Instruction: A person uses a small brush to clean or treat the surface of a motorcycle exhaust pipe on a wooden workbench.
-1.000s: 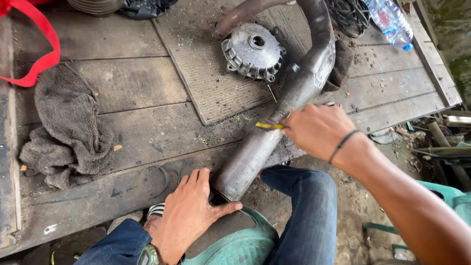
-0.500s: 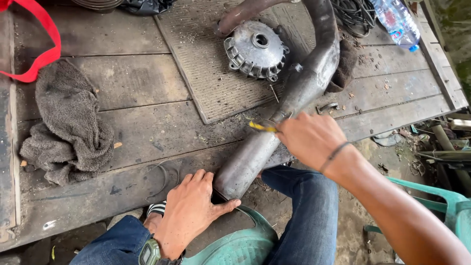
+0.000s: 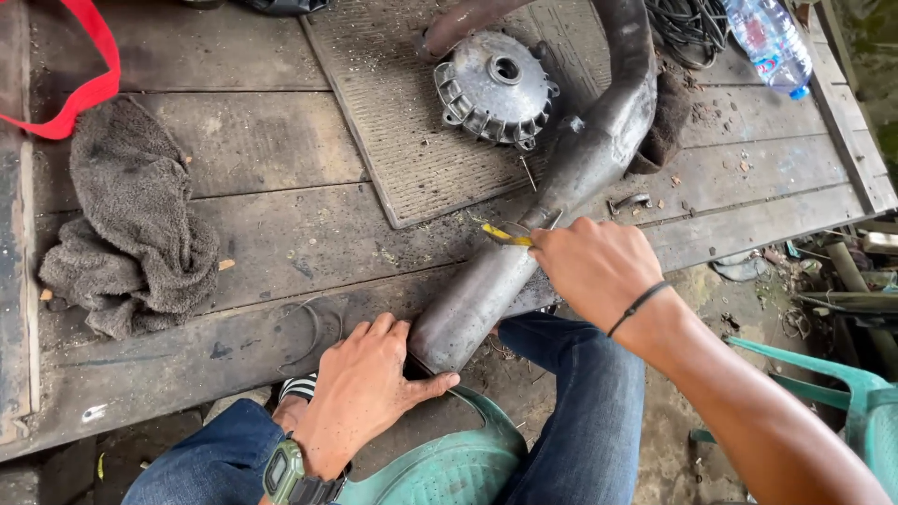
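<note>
Our left hand (image 3: 360, 397) lies flat and open against the near end of the pipe (image 3: 486, 290), thumb under its mouth. Our right hand (image 3: 594, 266) is closed on a yellow tool (image 3: 505, 234), its tip on the pipe's narrow neck. We see the pipe lying slantwise across the edge of the table (image 3: 253, 150), which is worn grey planks, dirty and scratched, with a ribbed mat (image 3: 402, 140) under a metal hub (image 3: 494, 89). We note a grey rag (image 3: 136, 215) at left, a red strap (image 3: 89, 65), a bottle (image 3: 767, 42) at the far right. Outdoors, bare ground shows below. Most of the tool is hidden in our fist; we cannot tell its kind.
</note>
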